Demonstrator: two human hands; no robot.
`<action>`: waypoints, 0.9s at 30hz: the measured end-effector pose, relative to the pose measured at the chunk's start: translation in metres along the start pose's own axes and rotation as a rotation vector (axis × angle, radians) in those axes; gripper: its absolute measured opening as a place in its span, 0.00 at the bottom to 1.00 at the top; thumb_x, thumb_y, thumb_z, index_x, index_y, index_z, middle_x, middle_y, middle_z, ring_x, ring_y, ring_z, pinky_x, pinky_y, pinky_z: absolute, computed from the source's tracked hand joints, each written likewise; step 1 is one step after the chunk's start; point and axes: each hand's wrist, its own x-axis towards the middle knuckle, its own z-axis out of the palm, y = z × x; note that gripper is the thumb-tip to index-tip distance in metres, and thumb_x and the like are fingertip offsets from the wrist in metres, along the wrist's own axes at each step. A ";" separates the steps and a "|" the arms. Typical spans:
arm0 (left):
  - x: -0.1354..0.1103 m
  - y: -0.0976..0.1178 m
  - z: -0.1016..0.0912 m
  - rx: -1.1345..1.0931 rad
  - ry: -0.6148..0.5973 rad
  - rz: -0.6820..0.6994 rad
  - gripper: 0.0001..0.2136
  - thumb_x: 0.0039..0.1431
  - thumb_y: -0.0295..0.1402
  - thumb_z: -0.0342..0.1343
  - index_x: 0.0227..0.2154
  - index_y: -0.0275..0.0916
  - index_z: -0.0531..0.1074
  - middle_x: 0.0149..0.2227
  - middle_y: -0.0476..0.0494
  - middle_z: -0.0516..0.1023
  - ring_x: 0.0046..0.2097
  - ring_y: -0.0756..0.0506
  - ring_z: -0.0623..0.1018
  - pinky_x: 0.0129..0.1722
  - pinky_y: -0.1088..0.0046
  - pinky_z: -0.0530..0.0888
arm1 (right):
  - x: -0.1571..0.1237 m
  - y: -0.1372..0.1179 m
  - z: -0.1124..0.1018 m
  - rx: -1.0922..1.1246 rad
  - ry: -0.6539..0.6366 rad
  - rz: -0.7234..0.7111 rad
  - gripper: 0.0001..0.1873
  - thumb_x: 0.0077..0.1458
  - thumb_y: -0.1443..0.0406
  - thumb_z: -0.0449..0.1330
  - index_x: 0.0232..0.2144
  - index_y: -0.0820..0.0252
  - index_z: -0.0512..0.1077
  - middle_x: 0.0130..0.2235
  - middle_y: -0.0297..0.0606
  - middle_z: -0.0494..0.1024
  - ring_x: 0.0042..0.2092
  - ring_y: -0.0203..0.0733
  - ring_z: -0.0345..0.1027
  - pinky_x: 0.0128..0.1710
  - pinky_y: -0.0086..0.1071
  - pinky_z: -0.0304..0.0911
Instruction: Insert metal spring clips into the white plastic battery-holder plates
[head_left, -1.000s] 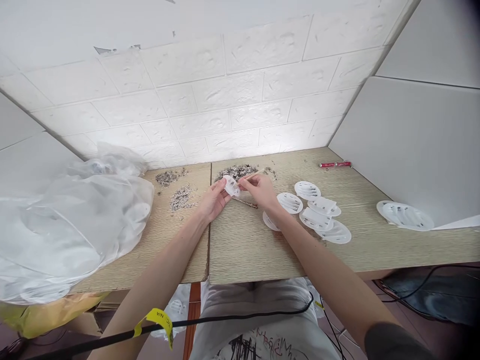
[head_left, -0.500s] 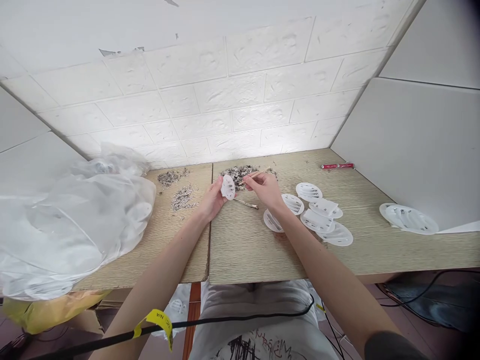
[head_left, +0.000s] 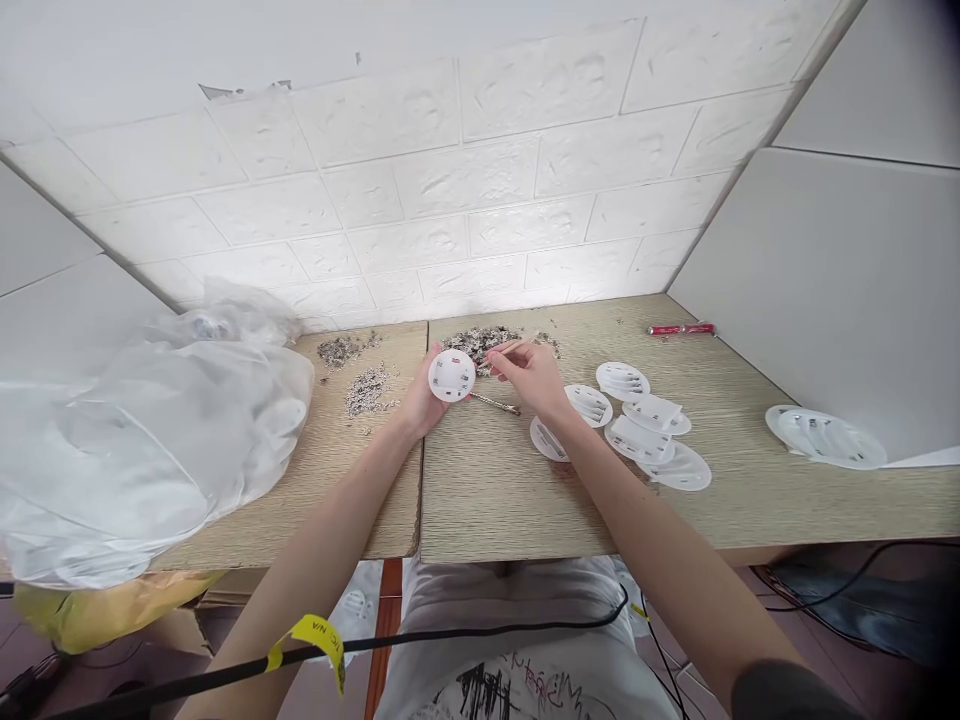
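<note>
A big clear plastic bag (head_left: 142,440) slumps over the left end of the wooden table (head_left: 510,500), and just beside it lie two small heaps of grey metal bits (head_left: 367,388). Over on the right, a cluster of white plastic discs (head_left: 634,435) overlap one another, a lone disc (head_left: 825,438) sits well apart by the white side panel (head_left: 840,260), and a red pen (head_left: 681,329) lies near the white brick wall (head_left: 465,200). Below the table edge, a black cable (head_left: 487,632) with a yellow tag (head_left: 319,635) runs across.
</note>
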 end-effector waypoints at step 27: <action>-0.010 0.014 -0.014 -0.219 -0.187 -0.350 0.20 0.64 0.38 0.42 0.20 0.35 0.67 0.15 0.49 0.56 0.14 0.55 0.55 0.10 0.82 0.51 | -0.002 -0.004 0.001 -0.020 -0.027 -0.004 0.13 0.50 0.57 0.61 0.26 0.63 0.77 0.31 0.41 0.79 0.30 0.38 0.68 0.30 0.31 0.65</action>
